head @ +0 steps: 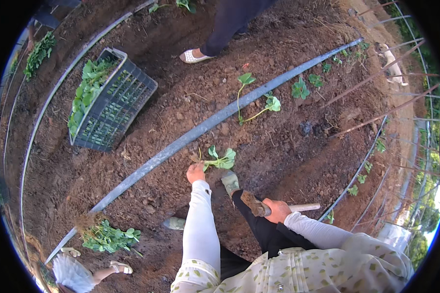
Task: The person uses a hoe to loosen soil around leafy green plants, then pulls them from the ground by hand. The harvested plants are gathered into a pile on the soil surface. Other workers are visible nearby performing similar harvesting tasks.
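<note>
My left hand point(196, 173) grips a leafy green seedling point(222, 160) by its base, low over the brown soil. Thin roots show beside the fingers. My right hand point(277, 210) is closed around the wooden handle point(306, 207) of a short hand hoe. Its blade point(255, 204) is caked with soil and points toward my left hand. Beyond my left hand, a grey flat irrigation hose point(190, 135) runs diagonally along the bed. Two long-stemmed seedlings point(241, 97) lie at the hose, their stems across or beside it.
A black plastic crate point(113, 106) of seedlings stands tilted beyond the hose. A seedling bunch point(108, 236) lies lower left. One person's white shoe point(196, 56) is ahead; another person's white skirt point(73, 273) is lower left. Rusty rods point(385, 69) and a pale dog point(393, 66) are right.
</note>
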`<state>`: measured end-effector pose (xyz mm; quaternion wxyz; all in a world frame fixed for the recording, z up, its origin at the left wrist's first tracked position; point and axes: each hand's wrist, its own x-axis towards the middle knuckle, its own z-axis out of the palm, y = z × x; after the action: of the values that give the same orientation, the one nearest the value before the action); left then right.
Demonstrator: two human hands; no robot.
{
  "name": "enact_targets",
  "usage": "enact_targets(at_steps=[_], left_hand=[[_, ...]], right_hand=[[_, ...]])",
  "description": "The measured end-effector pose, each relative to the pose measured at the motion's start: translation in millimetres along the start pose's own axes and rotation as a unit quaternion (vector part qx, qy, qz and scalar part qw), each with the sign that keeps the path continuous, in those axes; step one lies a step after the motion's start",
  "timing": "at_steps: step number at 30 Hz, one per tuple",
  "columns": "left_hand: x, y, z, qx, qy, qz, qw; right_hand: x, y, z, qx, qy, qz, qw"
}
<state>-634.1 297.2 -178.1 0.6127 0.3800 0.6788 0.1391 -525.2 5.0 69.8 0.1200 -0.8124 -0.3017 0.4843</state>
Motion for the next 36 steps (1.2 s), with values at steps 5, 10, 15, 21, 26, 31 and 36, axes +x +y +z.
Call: enact_targets(at_steps=[5, 10, 15, 21, 26, 31, 36], left_hand=[[-119.5, 55.6, -42.9, -0.116, -0.095, 0.031, 0.988], [-193.4, 132.5, -139.8, -0.272, -0.108, 0.014, 0.956], [-211.5, 137.6, -223.9, -0.169, -0.043, 0.027, 0.984], [-243.8, 83.3, -343.1, -0.011, 0.014, -0.007, 1.000], [-270.2, 29.2, -421.2, -0.059, 0.066, -0.096, 0.991], [-283.6, -10.0, -459.0, -0.066, 0.063, -0.093, 0.991], [-289.3, -34.1, -482.1, -0.080, 0.056, -0.095, 0.991]], right_hand=[[-33.4, 46.7, -53.1, -0.036, 0.021, 0.106, 0.993], [-58.9, 58.6, -79.7, -0.056, 0.027, 0.133, 0.989], [-93.2, 70.6, -99.7, -0.092, 0.049, 0.142, 0.984], [-126.8, 45.1, -105.0, -0.068, 0.103, 0.125, 0.985], [-142.7, 3.6, -102.9, -0.014, 0.140, 0.087, 0.986], [-149.5, -12.3, -85.2, 0.014, 0.174, 0.056, 0.983], [-150.8, -9.3, -72.6, 0.024, 0.185, 0.028, 0.982]])
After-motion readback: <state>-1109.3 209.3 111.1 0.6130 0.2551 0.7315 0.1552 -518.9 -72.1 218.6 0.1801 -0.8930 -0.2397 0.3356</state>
